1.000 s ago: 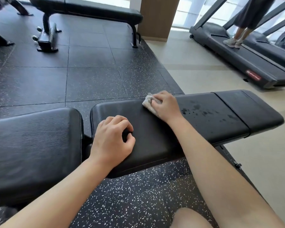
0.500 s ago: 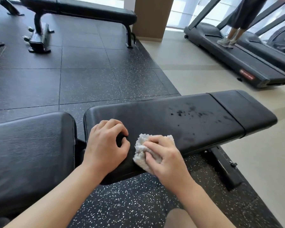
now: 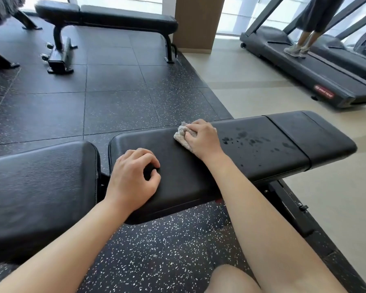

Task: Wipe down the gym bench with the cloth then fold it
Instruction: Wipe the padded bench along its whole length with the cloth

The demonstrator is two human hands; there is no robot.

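Head view is all I have, so I take the desk (image 3: 199, 178) as my landmark: the black padded gym bench lying across the middle of the picture. Its left pad runs out of frame at the left edge, and most of its frame underneath is hidden by the pads; I can only make out a dark leg below the right half. My own forearms enter from the bottom edge, cut off above the elbow, and a bare knee (image 3: 230, 280) pokes in at the bottom.

On the far edge of the desk's middle pad, my right hand (image 3: 201, 137) has its grip clenched round the cloth (image 3: 181, 135), a pale bunched rag, pressing it onto the padding. Most of the cloth is hidden beneath the palm; only a crumpled corner shows to the left of the fingers. Just right of that hand, dark wet spots (image 3: 247, 140) dot the pad.

My left hand (image 3: 133, 179) rests on the near left part of the same pad, fingers curled under, holding nothing.

Beyond the desk, a second bench (image 3: 114, 16) stands on the dark speckled floor, and a person's legs (image 3: 304, 39) are on a treadmill (image 3: 325, 81), the body cut off by the top edge.
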